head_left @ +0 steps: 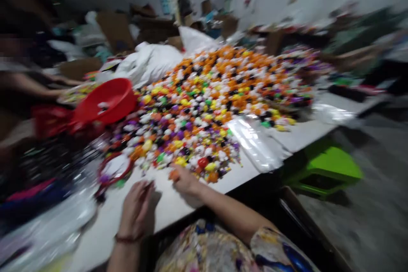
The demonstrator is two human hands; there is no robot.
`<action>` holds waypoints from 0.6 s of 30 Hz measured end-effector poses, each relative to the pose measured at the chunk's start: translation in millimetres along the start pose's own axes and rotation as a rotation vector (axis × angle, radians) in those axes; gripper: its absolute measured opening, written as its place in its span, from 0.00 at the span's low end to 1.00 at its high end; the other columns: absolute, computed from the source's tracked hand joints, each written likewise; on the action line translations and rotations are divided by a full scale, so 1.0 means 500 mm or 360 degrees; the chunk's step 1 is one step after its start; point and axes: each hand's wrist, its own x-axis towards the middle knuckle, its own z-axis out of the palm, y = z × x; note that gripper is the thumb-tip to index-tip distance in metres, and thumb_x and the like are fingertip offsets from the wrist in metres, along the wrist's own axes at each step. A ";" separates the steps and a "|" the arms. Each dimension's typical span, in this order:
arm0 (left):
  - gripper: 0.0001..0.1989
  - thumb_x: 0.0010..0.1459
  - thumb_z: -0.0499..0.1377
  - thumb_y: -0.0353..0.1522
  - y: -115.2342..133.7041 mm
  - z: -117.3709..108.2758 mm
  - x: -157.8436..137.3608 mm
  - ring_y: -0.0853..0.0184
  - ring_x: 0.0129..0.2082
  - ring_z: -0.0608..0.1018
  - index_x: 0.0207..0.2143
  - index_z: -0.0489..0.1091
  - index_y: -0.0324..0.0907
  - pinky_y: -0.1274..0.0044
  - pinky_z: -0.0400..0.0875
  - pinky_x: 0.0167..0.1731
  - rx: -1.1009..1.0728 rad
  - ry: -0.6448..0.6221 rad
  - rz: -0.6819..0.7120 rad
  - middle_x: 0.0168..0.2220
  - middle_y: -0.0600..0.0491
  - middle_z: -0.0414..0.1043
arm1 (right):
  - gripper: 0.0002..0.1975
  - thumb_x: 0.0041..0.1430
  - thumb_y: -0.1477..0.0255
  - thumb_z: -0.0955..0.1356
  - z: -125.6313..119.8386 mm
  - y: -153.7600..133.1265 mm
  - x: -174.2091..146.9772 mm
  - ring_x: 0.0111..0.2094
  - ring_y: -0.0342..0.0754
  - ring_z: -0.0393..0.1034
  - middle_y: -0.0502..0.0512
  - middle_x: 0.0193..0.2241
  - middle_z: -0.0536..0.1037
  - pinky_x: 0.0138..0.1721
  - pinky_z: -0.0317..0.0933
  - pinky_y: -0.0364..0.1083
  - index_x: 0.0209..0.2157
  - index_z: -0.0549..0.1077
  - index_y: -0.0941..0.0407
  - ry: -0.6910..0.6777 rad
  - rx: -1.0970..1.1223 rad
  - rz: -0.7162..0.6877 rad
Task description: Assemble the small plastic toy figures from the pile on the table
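Observation:
A big heap of small coloured pieces (pixel 204 106), orange, white, black, yellow, green and purple, lies on the white table. At its near edge my right hand (pixel 187 182) pinches a small orange piece (pixel 174 174). My left hand (pixel 137 206) is over the table to the left, its fingers curled and close together. Something dark shows at its fingertips, too blurred to name. Just beyond that hand lies a dark-red ring-shaped item (pixel 115 169) with a white middle.
A red plastic basin (pixel 108 101) tilts against the heap's left side. Clear plastic bags (pixel 255 142) lie at the table's right edge, and more plastic (pixel 57 221) covers the left. A green stool (pixel 331 165) stands on the floor. Another person's arm (pixel 30 87) reaches in at left.

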 end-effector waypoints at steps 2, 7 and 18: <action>0.13 0.42 0.70 0.34 0.000 0.023 -0.026 0.70 0.29 0.79 0.24 0.69 0.39 0.77 0.77 0.37 -0.0333 0.0042 -0.0303 0.26 0.55 0.75 | 0.31 0.46 0.81 0.65 -0.001 0.010 -0.015 0.46 0.54 0.73 0.58 0.44 0.79 0.50 0.66 0.52 0.55 0.71 0.56 0.0047 0.0035 -0.0061; 0.17 0.39 0.74 0.33 -0.005 0.044 -0.048 0.72 0.27 0.77 0.27 0.69 0.38 0.79 0.73 0.32 -0.0664 -0.0066 -0.0431 0.28 0.54 0.76 | 0.22 0.58 0.73 0.63 -0.020 0.038 -0.040 0.52 0.54 0.72 0.59 0.50 0.78 0.54 0.66 0.54 0.53 0.74 0.55 0.0092 0.0072 -0.0504; 0.22 0.39 0.75 0.39 -0.032 0.056 -0.067 0.74 0.28 0.75 0.33 0.72 0.37 0.80 0.72 0.33 -0.0655 -0.0353 -0.0333 0.30 0.55 0.74 | 0.21 0.56 0.76 0.62 -0.038 0.024 -0.065 0.43 0.52 0.76 0.59 0.41 0.81 0.44 0.71 0.49 0.51 0.75 0.55 0.0103 -0.0336 -0.0689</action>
